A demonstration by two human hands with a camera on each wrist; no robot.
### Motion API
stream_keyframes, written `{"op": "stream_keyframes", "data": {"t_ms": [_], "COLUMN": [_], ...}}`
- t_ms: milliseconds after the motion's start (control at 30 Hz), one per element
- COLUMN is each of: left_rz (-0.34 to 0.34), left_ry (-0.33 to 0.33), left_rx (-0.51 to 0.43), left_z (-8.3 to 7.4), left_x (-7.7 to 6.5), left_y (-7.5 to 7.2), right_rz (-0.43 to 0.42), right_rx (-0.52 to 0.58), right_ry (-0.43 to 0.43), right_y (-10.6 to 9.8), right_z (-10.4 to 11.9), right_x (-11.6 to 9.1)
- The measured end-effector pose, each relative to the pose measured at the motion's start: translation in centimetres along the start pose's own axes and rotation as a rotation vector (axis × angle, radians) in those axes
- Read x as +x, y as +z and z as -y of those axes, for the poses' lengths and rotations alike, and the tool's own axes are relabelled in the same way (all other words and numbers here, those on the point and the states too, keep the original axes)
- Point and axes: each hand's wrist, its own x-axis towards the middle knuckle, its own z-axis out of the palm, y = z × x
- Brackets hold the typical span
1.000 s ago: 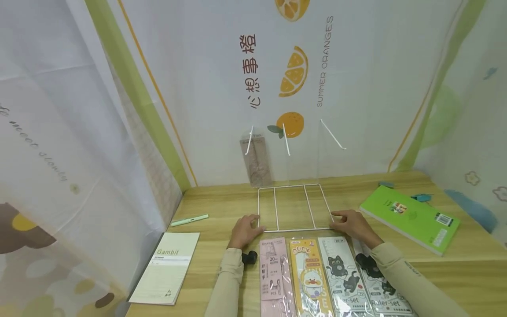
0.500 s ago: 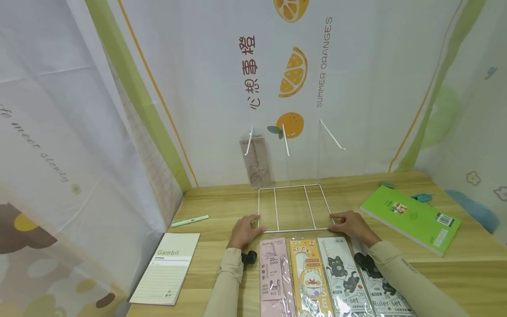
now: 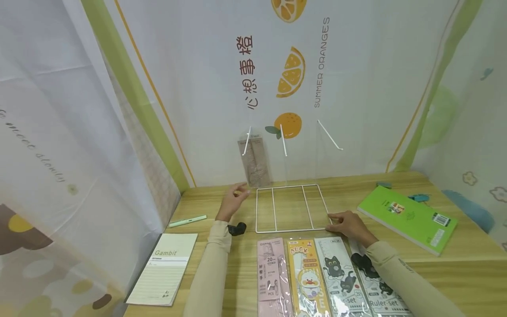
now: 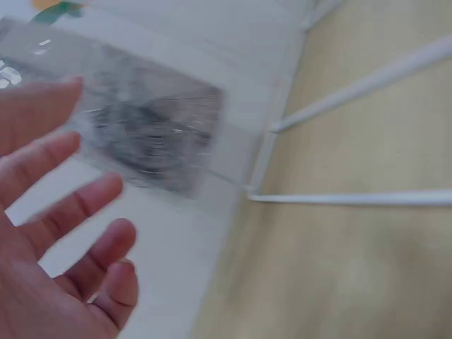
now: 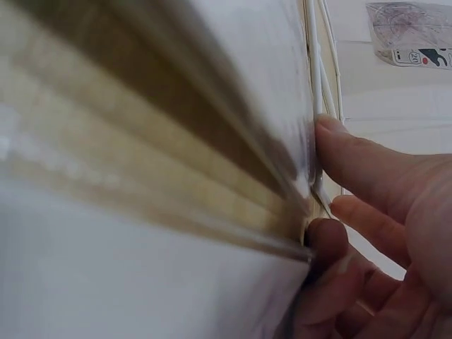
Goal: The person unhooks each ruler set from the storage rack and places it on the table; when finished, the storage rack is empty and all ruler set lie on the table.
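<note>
A white wire display rack (image 3: 308,208) stands on the wooden table, with three hooks (image 3: 284,141) above its flat base. From the left hook hangs a ruler set in a clear packet (image 3: 255,165). My left hand (image 3: 233,203) is raised left of the base, just below that packet, holding nothing. In the left wrist view its fingers (image 4: 88,201) are loosely spread, overlapping the packet's edge. My right hand (image 3: 350,225) pinches the base's front right corner between thumb and finger; the right wrist view shows the thumb (image 5: 353,148) against the wire.
Several packaged ruler sets lie in a row at the front: a pink one (image 3: 269,277), a yellow duck one (image 3: 309,281) and black-cat ones (image 3: 342,277). A notebook (image 3: 164,268) and green pen (image 3: 188,221) lie left, a green book (image 3: 408,218) right. A printed curtain (image 3: 356,88) hangs behind.
My left hand has let go of the rack's front left corner and moved up and left toward the hanging packet. My right hand stays on the front right corner.
</note>
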Motion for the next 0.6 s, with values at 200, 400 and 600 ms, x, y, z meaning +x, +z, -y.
{"op": "stream_keyframes", "data": {"t_ms": [200, 400, 600], "left_rz": [-0.033, -0.011, 0.067], "left_ry": [0.003, 0.001, 0.03], "left_rx": [-0.11, -0.221, -0.317], "left_z": [-2.5, -4.0, -6.2], "left_x": [2.7, 4.1, 3.8], "left_y": [-2.2, -2.7, -3.1], "right_rz": [-0.004, 0.004, -0.011], "right_rx": [-0.007, -0.004, -0.008], "right_ry": [0.003, 0.026, 0.03], "right_y": [0.0, 0.2, 0.3], "right_z": [0.2, 0.0, 0.0], "right_x": [0.1, -0.1, -0.1]}}
